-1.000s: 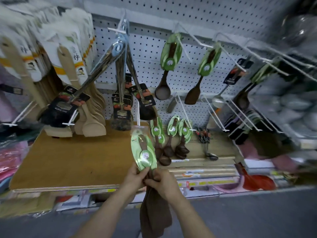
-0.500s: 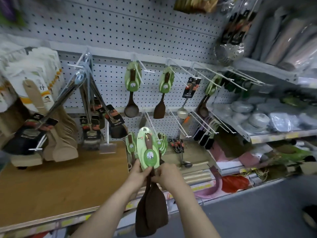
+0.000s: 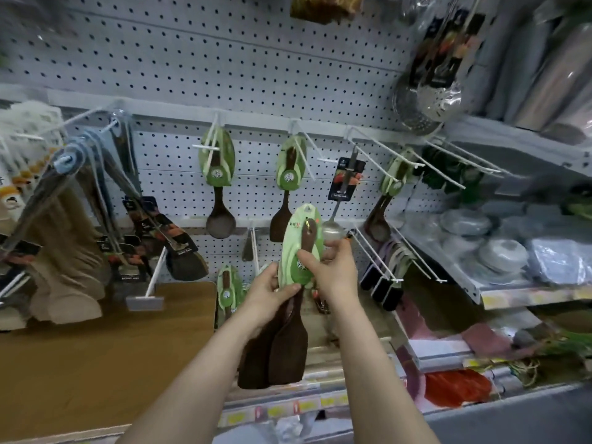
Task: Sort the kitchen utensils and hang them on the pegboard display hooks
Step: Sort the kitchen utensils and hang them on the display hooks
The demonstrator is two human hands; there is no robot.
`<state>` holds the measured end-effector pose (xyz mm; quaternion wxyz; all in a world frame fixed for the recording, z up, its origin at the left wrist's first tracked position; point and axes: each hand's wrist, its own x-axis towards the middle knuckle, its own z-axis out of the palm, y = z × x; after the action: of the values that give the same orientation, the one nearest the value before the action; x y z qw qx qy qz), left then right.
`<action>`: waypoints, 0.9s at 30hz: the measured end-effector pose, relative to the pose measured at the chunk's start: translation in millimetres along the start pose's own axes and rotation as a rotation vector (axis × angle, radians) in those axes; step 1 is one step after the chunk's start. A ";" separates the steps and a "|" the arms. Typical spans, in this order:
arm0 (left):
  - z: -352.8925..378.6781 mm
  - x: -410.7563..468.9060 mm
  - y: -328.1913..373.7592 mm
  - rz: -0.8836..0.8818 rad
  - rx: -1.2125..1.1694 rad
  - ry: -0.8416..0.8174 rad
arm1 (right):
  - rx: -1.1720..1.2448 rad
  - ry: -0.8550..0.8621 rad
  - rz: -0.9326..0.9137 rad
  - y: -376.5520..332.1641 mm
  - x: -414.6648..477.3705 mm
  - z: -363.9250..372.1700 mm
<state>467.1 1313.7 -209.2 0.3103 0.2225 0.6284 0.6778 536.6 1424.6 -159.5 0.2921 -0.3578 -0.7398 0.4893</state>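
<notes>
I hold a bundle of dark brown wooden spatulas (image 3: 278, 357) with green card labels (image 3: 298, 248) upright in front of the pegboard (image 3: 224, 59). My left hand (image 3: 267, 293) grips the handles just under the cards. My right hand (image 3: 333, 270) pinches the front card and handle from the right. Behind the bundle, on white hooks, hang a brown spoon (image 3: 219, 190), a brown spatula (image 3: 286, 187) and another brown spoon (image 3: 384, 203), each with a green card. An empty white hook (image 3: 378, 149) juts out to the right of the hanging spatula.
Steel tongs and black brushes (image 3: 128, 219) hang at left beside pale wooden spatulas (image 3: 64, 267). A wooden board (image 3: 96, 347) lies below. A metal strainer (image 3: 426, 100) hangs upper right. Long empty hooks (image 3: 384, 261) stick out near my right hand. Shelves with wrapped goods (image 3: 499, 251) fill the right.
My view has tilted up the pegboard. Both hands have lifted the spatula bundle higher, toward the hanging brown spatula, and my right hand has moved up onto the front card.
</notes>
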 end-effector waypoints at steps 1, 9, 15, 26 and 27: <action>3.5 5.7 0.6 -0.001 -0.010 0.005 | 0.011 -0.014 0.009 2.5 8.8 -2.5; 36.6 36.9 5.7 -0.034 -0.198 0.014 | 0.280 -0.167 0.075 13.9 60.5 -30.5; 38.0 51.7 3.3 -0.004 -0.306 0.105 | 0.479 -0.272 0.064 0.8 70.5 -37.6; -9.0 69.8 11.6 0.109 -0.341 0.302 | 0.398 -0.445 -0.045 -2.2 70.4 -25.9; -12.1 70.5 12.3 0.109 -0.332 0.302 | 0.398 -0.442 -0.065 -2.4 68.0 -24.8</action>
<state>407.1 1354.2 -204.6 0.2081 0.0982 0.5345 0.8132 516.4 1492.1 -143.0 0.2039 -0.1541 -0.6860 0.6813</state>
